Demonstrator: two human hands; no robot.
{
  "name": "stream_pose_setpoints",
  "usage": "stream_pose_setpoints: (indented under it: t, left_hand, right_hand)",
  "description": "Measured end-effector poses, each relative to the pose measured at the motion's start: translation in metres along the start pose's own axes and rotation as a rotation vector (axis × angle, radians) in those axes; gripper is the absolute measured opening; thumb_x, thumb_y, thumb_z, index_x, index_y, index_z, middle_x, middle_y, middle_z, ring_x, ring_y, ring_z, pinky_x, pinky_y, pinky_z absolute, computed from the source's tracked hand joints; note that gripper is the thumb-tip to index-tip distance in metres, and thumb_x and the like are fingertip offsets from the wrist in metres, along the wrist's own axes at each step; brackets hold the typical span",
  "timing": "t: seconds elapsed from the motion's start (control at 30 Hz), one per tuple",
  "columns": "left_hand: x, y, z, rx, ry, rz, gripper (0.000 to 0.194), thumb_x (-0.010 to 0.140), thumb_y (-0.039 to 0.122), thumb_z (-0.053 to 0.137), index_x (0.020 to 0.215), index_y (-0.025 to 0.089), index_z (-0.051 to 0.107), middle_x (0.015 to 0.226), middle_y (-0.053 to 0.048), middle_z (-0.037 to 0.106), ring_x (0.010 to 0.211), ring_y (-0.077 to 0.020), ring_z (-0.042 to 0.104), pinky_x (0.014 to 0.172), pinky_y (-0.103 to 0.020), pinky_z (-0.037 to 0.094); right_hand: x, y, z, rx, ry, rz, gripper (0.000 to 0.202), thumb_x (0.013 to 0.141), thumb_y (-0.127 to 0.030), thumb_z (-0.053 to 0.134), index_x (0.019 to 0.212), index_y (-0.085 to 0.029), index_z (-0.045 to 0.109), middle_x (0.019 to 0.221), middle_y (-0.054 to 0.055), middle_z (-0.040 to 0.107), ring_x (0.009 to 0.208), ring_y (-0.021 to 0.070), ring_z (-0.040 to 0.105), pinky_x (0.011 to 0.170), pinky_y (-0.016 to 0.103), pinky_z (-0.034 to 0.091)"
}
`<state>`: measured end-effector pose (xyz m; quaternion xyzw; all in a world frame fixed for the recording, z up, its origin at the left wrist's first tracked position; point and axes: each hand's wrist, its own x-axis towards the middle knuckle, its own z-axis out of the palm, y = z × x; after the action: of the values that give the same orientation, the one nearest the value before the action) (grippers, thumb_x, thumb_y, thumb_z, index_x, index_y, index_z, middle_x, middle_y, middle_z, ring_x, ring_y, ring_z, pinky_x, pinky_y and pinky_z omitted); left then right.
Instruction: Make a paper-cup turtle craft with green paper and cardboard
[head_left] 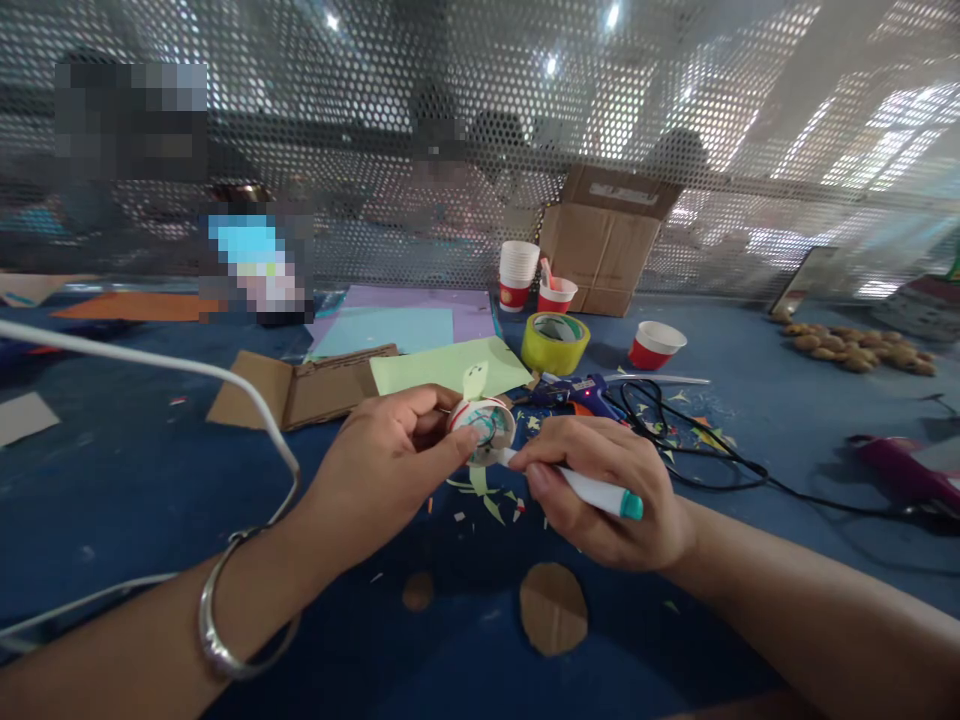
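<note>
My left hand (390,460) grips a small white paper cup (484,425) turned on its side, its bottom facing me, with green and red marks on it and a pale green paper piece stuck on top. My right hand (600,485) holds a white marker with a teal end (600,492), its tip touching the cup's lower edge. Both hands hover just above the blue table (135,480). A silver bangle (225,610) sits on my left wrist.
Two cardboard discs (553,608) and paper scraps lie below my hands. Behind are a blue glue gun (592,392) with a black cord, yellow tape roll (555,342), red-and-white cups (656,345), coloured paper sheets, cardboard pieces, a cardboard box (604,245) and a perforated metal screen.
</note>
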<state>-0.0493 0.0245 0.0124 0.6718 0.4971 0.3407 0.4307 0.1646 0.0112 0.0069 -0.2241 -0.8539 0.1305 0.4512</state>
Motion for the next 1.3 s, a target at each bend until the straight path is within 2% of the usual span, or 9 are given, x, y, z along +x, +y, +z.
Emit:
stream_pose_setpoints:
  t: [0.1,0.23,0.37,0.53,0.7,0.8,0.97,1.3]
  left_hand:
    - [0.0008,-0.0005,0.0009,0.005,-0.023,-0.002,0.023,0.086,0.043,0.068,0.092,0.02,0.067,0.072,0.0,0.069,0.065,-0.0168,0.062,0.053,-0.026,0.041]
    - [0.0009,0.0007,0.0018,-0.01,0.014,0.003,0.027,0.086,0.043,0.067,0.101,0.02,0.067,0.081,-0.003,0.074,0.076,-0.0209,0.067,0.062,-0.028,0.048]
    - [0.0021,0.0002,0.0018,0.015,0.0,-0.015,0.025,0.085,0.042,0.067,0.095,0.02,0.069,0.076,-0.003,0.073,0.076,-0.0219,0.068,0.061,-0.028,0.048]
    - [0.0033,-0.0045,0.0002,-0.05,0.024,-0.023,0.025,0.084,0.04,0.068,0.102,0.022,0.069,0.078,-0.002,0.074,0.074,-0.0217,0.068,0.06,-0.028,0.051]
    - [0.0019,-0.0029,0.0021,-0.005,0.021,-0.029,0.025,0.082,0.042,0.07,0.096,0.021,0.068,0.072,-0.002,0.071,0.077,-0.0231,0.069,0.063,-0.029,0.052]
    - [0.0025,-0.0037,0.0035,-0.059,0.044,-0.026,0.026,0.083,0.044,0.069,0.097,0.022,0.066,0.069,0.0,0.068,0.078,-0.023,0.07,0.064,-0.029,0.052]
    - [0.0053,-0.0045,0.0054,-0.09,0.004,-0.074,0.025,0.084,0.043,0.068,0.093,0.02,0.065,0.071,-0.001,0.07,0.067,-0.0188,0.066,0.057,-0.027,0.049]
    - [0.0016,-0.0026,0.0028,0.001,0.049,-0.024,0.025,0.084,0.044,0.068,0.092,0.021,0.064,0.075,-0.002,0.072,0.063,-0.0173,0.063,0.053,-0.026,0.046]
  right_hand:
    - [-0.0008,0.0005,0.0005,0.015,-0.018,-0.024,0.013,0.09,-0.01,0.054,0.096,-0.015,0.064,0.074,0.004,0.068,0.064,0.0128,0.061,0.061,0.025,0.05]
    - [-0.0014,0.0016,0.001,0.009,-0.031,-0.025,0.012,0.09,-0.011,0.053,0.095,-0.016,0.063,0.075,0.005,0.069,0.064,0.0135,0.062,0.06,0.026,0.05]
    - [-0.0009,0.0021,0.0006,0.003,-0.023,-0.051,0.013,0.089,-0.01,0.053,0.095,-0.016,0.062,0.072,0.004,0.067,0.063,0.0138,0.061,0.06,0.026,0.05]
    - [-0.0009,0.0017,-0.0008,-0.015,-0.029,-0.037,0.012,0.09,-0.012,0.052,0.095,-0.017,0.062,0.073,0.004,0.067,0.063,0.0134,0.061,0.06,0.026,0.05]
    - [-0.0012,0.0014,-0.0017,0.0,-0.036,-0.048,0.012,0.088,-0.01,0.053,0.093,-0.016,0.062,0.072,0.004,0.067,0.062,0.0135,0.06,0.059,0.026,0.049]
    - [-0.0015,0.0012,-0.0019,-0.003,-0.035,-0.04,0.012,0.089,-0.011,0.053,0.095,-0.017,0.062,0.07,0.003,0.065,0.061,0.0134,0.059,0.059,0.026,0.048]
    - [-0.0014,0.0011,-0.0019,-0.011,-0.029,-0.046,0.013,0.089,-0.011,0.052,0.095,-0.017,0.062,0.071,0.003,0.065,0.061,0.0133,0.059,0.058,0.026,0.048]
    - [-0.0046,0.003,-0.0001,0.033,-0.027,-0.047,0.012,0.088,-0.011,0.054,0.094,-0.016,0.063,0.074,0.005,0.069,0.063,0.014,0.062,0.06,0.027,0.05]
